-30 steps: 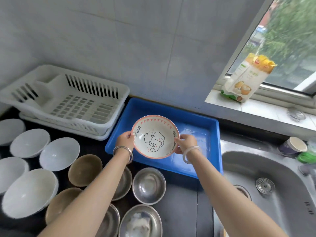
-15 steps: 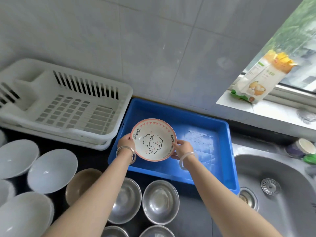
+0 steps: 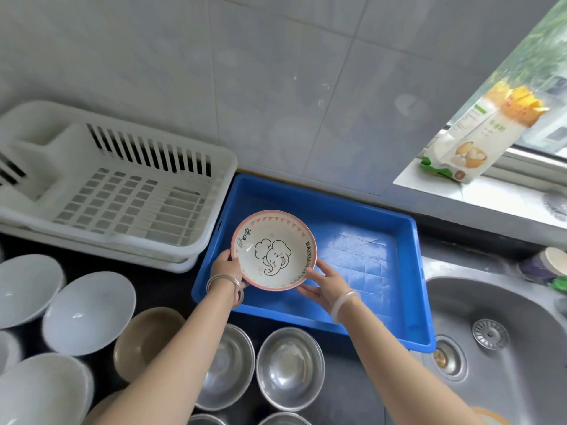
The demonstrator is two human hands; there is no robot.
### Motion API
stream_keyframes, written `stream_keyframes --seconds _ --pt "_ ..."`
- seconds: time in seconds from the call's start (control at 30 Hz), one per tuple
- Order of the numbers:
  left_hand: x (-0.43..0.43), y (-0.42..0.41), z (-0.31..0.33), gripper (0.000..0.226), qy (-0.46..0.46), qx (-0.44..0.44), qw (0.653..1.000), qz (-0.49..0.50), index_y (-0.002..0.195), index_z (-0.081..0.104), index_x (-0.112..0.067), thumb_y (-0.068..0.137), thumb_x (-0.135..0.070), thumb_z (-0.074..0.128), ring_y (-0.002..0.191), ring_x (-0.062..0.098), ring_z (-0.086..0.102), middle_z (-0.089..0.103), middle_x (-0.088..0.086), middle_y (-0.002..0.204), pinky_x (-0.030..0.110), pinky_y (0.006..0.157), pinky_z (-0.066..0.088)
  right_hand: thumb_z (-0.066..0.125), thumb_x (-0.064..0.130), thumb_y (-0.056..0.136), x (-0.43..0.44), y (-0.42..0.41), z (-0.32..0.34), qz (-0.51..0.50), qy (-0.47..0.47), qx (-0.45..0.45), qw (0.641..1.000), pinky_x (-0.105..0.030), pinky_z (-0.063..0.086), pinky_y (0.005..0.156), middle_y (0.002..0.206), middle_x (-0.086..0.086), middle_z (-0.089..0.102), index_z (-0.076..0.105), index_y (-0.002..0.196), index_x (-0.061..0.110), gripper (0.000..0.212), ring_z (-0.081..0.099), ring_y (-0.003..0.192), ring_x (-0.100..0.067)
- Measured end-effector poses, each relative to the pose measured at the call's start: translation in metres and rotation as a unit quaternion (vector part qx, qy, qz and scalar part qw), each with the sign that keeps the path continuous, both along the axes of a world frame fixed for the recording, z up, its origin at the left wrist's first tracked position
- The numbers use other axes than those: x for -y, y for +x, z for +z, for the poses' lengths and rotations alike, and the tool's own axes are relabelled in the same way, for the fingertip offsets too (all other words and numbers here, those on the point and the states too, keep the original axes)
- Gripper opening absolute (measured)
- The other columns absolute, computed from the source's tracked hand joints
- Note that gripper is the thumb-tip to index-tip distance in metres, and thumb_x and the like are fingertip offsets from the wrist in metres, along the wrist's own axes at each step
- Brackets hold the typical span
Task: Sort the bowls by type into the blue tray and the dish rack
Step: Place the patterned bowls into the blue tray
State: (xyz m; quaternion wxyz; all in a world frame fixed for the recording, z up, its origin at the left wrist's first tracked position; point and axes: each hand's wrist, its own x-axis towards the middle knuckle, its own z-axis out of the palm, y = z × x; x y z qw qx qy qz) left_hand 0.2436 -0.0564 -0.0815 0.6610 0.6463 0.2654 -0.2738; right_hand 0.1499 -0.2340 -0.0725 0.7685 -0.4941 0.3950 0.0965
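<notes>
Head view: the bowl [image 3: 274, 251], glazed ceramic with a pink rim and an elephant drawing inside, is held over the left part of the blue tray [image 3: 368, 210]. It is tipped so its inside faces the camera. Whether its foot touches the tray floor cannot be told.

The left hand [image 3: 225, 268] grips the left rim with its fingers curled round the edge. The right hand [image 3: 325, 283] takes the lower right rim, thumb on the lip and fingers reaching under the wall, so both hands are closed on the bowl. The dish rack [image 3: 122, 191] stands just left of the tray and holds no bowls that show. White bowls [image 3: 89, 311], a tan bowl [image 3: 147, 338] and steel bowls [image 3: 290, 368] wait on the dark counter below, and the sink [image 3: 506, 348] lies to the right.

The bowl looks stiff, fairly weighty for its size, and brittle. A knock on the tray wall or a drop could chip it. The glaze is probably slick, more so if wet. Opposite points on the rim, with fingers under the wall, seem the safest hold. Levelling it and setting it down foot first should suit it best.
</notes>
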Motion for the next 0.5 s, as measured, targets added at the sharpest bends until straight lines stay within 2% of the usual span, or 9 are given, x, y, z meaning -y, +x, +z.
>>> stream_keyframes --seconds 0.13,0.23,0.3,0.4,0.5 --pt "0.003 0.002 -0.007 0.017 0.009 0.023 0.999 0.033 0.096 0.059 -0.010 0.094 -0.008 0.043 0.090 0.028 0.059 0.060 0.010 0.094 0.035 0.068 0.053 0.053 0.008 0.093 -0.003 0.007 -0.001 -0.021 0.020 0.019 0.999 -0.031 0.058 0.081 0.116 -0.020 0.063 0.045 0.133 0.022 0.043 0.070 0.079 -0.028" --pt "0.005 0.008 -0.010 0.020 -0.004 0.029 0.998 0.051 0.099 0.061 -0.002 0.094 -0.009 0.043 0.085 0.024 0.059 0.060 0.014 0.093 0.034 0.076 0.051 0.052 0.008 0.094 -0.005 0.019 -0.002 -0.042 0.034 0.020 0.998 -0.034 0.052 0.090 0.117 -0.019 0.064 0.043 0.135 0.022 0.044 0.068 0.083 -0.029" --pt "0.007 0.013 -0.011 0.021 -0.014 0.035 0.997 0.064 0.100 0.061 -0.001 0.095 -0.011 0.043 0.080 0.021 0.058 0.061 0.012 0.088 0.033 0.078 0.050 0.051 0.008 0.094 -0.006 0.028 -0.002 -0.049 0.036 0.027 0.998 -0.033 0.055 0.086 0.113 -0.017 0.065 0.043 0.135 0.021 0.044 0.069 0.080 -0.028" --pt "0.010 0.018 -0.011 0.019 -0.027 0.046 0.995 0.078 0.098 0.060 -0.006 0.096 -0.014 0.044 0.081 0.020 0.058 0.061 0.009 0.086 0.031 0.081 0.048 0.051 0.006 0.094 -0.007 0.040 -0.001 -0.062 0.042 0.032 0.997 -0.028 0.060 0.072 0.113 -0.018 0.064 0.043 0.135 0.019 0.044 0.072 0.067 -0.023" --pt "0.013 0.023 -0.014 0.017 -0.026 0.059 0.994 0.083 0.095 0.060 -0.010 0.096 -0.017 0.044 0.075 0.015 0.058 0.061 0.004 0.080 0.030 0.082 0.046 0.050 0.005 0.094 -0.009 0.048 -0.003 -0.071 0.035 0.033 0.996 -0.027 0.060 0.068 0.117 -0.019 0.062 0.041 0.137 0.017 0.045 0.072 0.064 -0.022"
